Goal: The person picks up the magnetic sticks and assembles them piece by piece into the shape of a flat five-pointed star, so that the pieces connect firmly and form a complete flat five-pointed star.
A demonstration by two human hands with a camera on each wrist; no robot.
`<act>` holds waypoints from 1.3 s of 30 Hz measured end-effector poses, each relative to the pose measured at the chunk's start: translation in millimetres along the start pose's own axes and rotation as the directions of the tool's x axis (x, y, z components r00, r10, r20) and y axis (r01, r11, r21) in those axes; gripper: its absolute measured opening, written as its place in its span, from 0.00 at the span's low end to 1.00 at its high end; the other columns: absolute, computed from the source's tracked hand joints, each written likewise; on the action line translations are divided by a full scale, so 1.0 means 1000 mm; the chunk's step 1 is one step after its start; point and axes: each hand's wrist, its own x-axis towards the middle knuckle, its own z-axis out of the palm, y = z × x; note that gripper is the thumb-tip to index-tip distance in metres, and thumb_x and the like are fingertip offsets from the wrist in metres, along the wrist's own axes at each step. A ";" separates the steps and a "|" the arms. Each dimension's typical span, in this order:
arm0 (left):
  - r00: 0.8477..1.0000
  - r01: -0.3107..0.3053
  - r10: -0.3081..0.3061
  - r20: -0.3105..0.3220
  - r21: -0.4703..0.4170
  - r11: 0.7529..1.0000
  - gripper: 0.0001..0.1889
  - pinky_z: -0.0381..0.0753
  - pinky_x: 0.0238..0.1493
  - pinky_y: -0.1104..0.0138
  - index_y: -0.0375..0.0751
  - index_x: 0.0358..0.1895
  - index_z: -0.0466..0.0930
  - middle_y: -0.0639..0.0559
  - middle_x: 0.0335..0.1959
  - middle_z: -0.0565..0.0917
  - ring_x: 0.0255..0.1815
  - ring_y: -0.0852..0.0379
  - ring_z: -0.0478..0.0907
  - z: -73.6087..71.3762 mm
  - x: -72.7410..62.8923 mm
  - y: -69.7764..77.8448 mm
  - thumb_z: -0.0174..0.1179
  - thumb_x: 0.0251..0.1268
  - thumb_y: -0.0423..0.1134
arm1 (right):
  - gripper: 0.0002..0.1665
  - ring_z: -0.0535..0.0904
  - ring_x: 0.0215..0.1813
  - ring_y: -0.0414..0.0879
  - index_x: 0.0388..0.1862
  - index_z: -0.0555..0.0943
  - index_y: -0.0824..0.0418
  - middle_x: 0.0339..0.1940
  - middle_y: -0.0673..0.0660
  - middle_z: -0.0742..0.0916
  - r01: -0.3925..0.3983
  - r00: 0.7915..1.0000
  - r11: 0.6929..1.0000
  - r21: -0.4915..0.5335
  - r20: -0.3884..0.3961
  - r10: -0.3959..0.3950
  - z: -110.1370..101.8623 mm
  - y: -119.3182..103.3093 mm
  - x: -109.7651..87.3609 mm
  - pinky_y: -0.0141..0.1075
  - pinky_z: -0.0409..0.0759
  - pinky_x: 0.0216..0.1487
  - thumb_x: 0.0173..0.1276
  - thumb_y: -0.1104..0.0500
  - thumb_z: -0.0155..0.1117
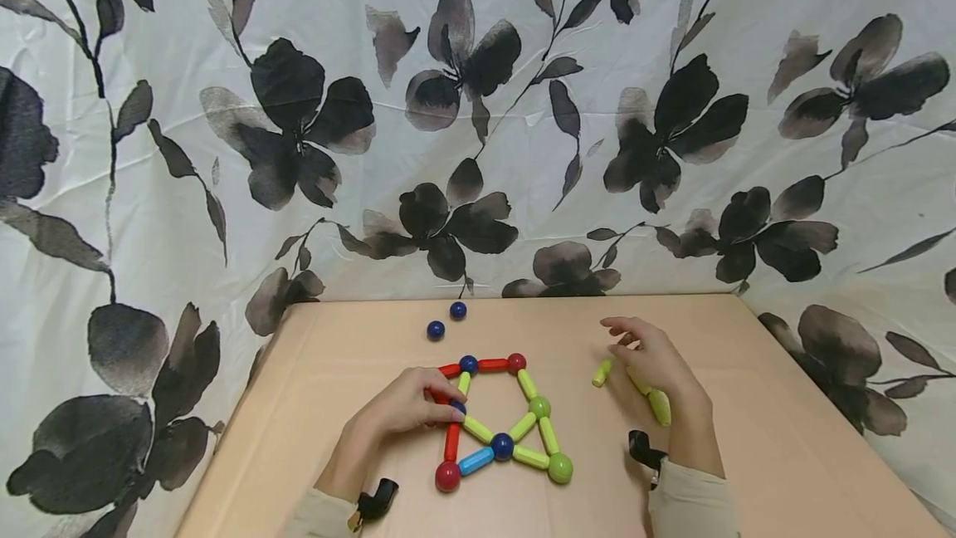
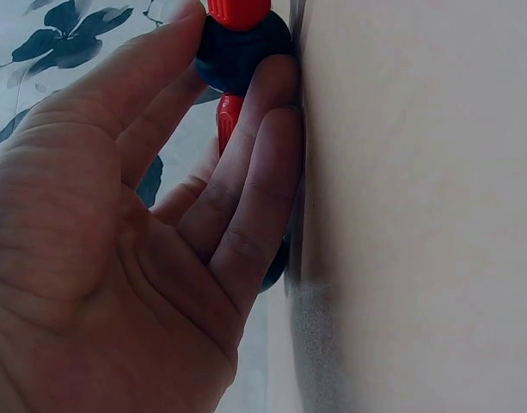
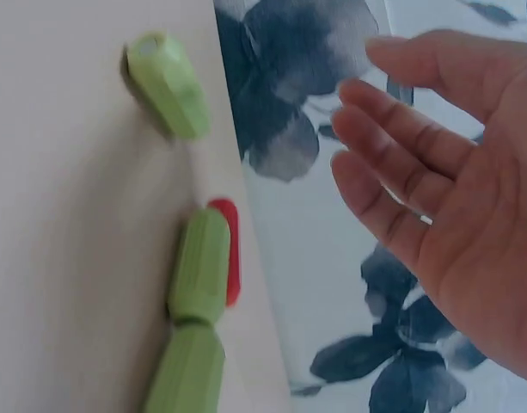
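Note:
A flat frame of short rods and balls lies on the table, with a red rod (image 1: 493, 365), a light-blue rod (image 1: 475, 461) and several green ones. My left hand (image 1: 407, 401) is at the frame's left side, its thumb and fingers gripping a dark blue ball (image 2: 237, 56) that joins red rods. Over at the right, my right hand (image 1: 657, 359) hovers above loose green rods with relaxed fingers and nothing in its grasp. From the right wrist, one green rod (image 3: 168, 86) lies apart, two others lie end to end, and a red rod (image 3: 234, 249) shows behind them.
Two loose blue balls (image 1: 436, 330) sit behind the frame, near the table's back edge. A flower-patterned cloth (image 1: 478, 148) hangs behind the tan table (image 1: 777, 471). Black wrist cameras (image 1: 377, 501) are strapped to both wrists.

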 end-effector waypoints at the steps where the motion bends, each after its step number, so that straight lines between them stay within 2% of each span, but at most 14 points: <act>1: 1.000 0.001 -0.001 0.000 -0.002 1.000 0.12 0.79 0.31 0.70 0.51 0.47 0.93 0.52 0.42 0.84 0.34 0.56 0.80 0.000 0.000 0.000 0.75 0.63 0.47 | 0.26 0.81 0.52 0.55 0.68 0.79 0.61 0.57 0.63 0.86 -0.011 1.000 1.000 -0.005 -0.017 0.011 -0.002 0.002 -0.001 0.43 0.79 0.48 0.73 0.69 0.64; 3: 1.000 -0.001 0.001 -0.001 -0.003 1.000 0.12 0.79 0.31 0.71 0.51 0.47 0.93 0.51 0.43 0.84 0.34 0.56 0.80 0.000 0.000 0.000 0.75 0.63 0.47 | 0.26 0.81 0.53 0.57 0.68 0.79 0.62 0.57 0.64 0.86 -0.032 0.999 0.999 -0.020 -0.026 0.031 -0.005 0.006 -0.003 0.43 0.80 0.48 0.71 0.71 0.64; 5: 1.000 -0.002 0.002 -0.002 -0.007 1.000 0.12 0.79 0.31 0.70 0.50 0.48 0.93 0.50 0.43 0.84 0.35 0.55 0.79 0.000 0.000 0.000 0.75 0.63 0.47 | 0.26 0.81 0.55 0.60 0.67 0.80 0.62 0.59 0.66 0.85 -0.042 0.999 0.999 -0.013 0.001 0.042 -0.006 0.010 -0.004 0.46 0.81 0.49 0.70 0.73 0.63; 8: 1.000 0.005 -0.006 -0.002 -0.017 1.000 0.12 0.79 0.31 0.70 0.51 0.48 0.93 0.51 0.43 0.84 0.36 0.55 0.79 0.000 0.000 0.000 0.75 0.62 0.47 | 0.26 0.79 0.59 0.64 0.65 0.81 0.64 0.61 0.68 0.84 -0.057 0.997 0.998 -0.030 0.049 0.058 -0.005 0.017 -0.005 0.54 0.81 0.54 0.69 0.74 0.63; 10: 1.000 0.016 -0.016 -0.001 -0.023 1.000 0.13 0.79 0.31 0.70 0.52 0.48 0.93 0.52 0.43 0.84 0.36 0.55 0.79 0.000 0.000 0.000 0.75 0.62 0.48 | 0.25 0.78 0.61 0.66 0.65 0.81 0.65 0.62 0.69 0.83 -0.096 0.993 0.995 -0.042 0.071 0.099 -0.002 0.021 -0.006 0.60 0.79 0.59 0.69 0.73 0.62; 15: 1.000 0.017 -0.017 -0.002 -0.023 1.000 0.13 0.79 0.31 0.70 0.52 0.48 0.93 0.52 0.43 0.84 0.38 0.54 0.79 0.001 0.000 0.000 0.76 0.62 0.48 | 0.24 0.78 0.60 0.65 0.63 0.81 0.66 0.61 0.69 0.83 -0.263 0.958 0.964 -0.048 0.108 0.267 0.003 0.031 -0.010 0.61 0.77 0.64 0.68 0.73 0.61; 18: 1.000 0.012 -0.012 -0.002 -0.018 1.000 0.12 0.79 0.31 0.71 0.52 0.47 0.93 0.51 0.43 0.84 0.39 0.54 0.79 0.000 0.000 -0.001 0.76 0.62 0.48 | 0.23 0.78 0.57 0.62 0.62 0.81 0.67 0.59 0.68 0.84 -0.313 0.942 0.950 -0.019 0.121 0.313 0.005 0.035 -0.011 0.59 0.79 0.64 0.69 0.73 0.61; 25: 1.000 0.014 -0.014 0.005 -0.035 0.999 0.12 0.78 0.30 0.71 0.51 0.47 0.93 0.48 0.42 0.83 0.37 0.53 0.78 0.000 0.000 -0.002 0.75 0.62 0.47 | 0.27 0.78 0.51 0.58 0.64 0.80 0.64 0.53 0.66 0.83 -0.312 0.940 0.950 -0.015 0.138 0.311 0.008 0.038 -0.009 0.50 0.83 0.54 0.65 0.71 0.68; 28: 1.000 0.022 -0.022 0.012 -0.034 0.999 0.12 0.78 0.30 0.71 0.51 0.48 0.93 0.49 0.42 0.83 0.36 0.53 0.78 0.000 0.000 -0.001 0.75 0.62 0.48 | 0.28 0.78 0.51 0.58 0.64 0.80 0.65 0.52 0.66 0.83 -0.293 0.943 0.956 -0.032 0.153 0.294 0.008 0.040 -0.008 0.49 0.83 0.53 0.64 0.72 0.69; 32: 1.000 0.023 -0.023 0.013 -0.042 0.999 0.12 0.78 0.30 0.71 0.51 0.48 0.92 0.49 0.42 0.83 0.37 0.53 0.78 0.000 -0.001 -0.001 0.75 0.63 0.47 | 0.23 0.77 0.51 0.59 0.60 0.81 0.67 0.53 0.67 0.83 -0.282 0.947 0.958 -0.043 0.147 0.285 0.009 0.043 -0.008 0.51 0.82 0.55 0.66 0.70 0.68; 36: 1.000 0.021 -0.020 0.015 -0.049 0.999 0.12 0.78 0.30 0.71 0.51 0.48 0.92 0.48 0.43 0.83 0.37 0.53 0.78 0.000 0.000 -0.001 0.75 0.63 0.47 | 0.16 0.77 0.49 0.57 0.55 0.81 0.66 0.50 0.65 0.83 -0.309 0.942 0.950 -0.055 0.118 0.313 0.009 0.046 -0.009 0.49 0.82 0.51 0.70 0.64 0.69; 39: 1.000 0.023 -0.022 0.016 -0.046 0.999 0.12 0.78 0.30 0.71 0.51 0.48 0.92 0.49 0.43 0.83 0.36 0.53 0.78 0.000 0.000 -0.002 0.75 0.63 0.47 | 0.15 0.78 0.50 0.58 0.55 0.82 0.64 0.50 0.64 0.84 -0.325 0.940 0.944 -0.063 0.093 0.329 0.009 0.045 -0.010 0.50 0.82 0.52 0.72 0.60 0.69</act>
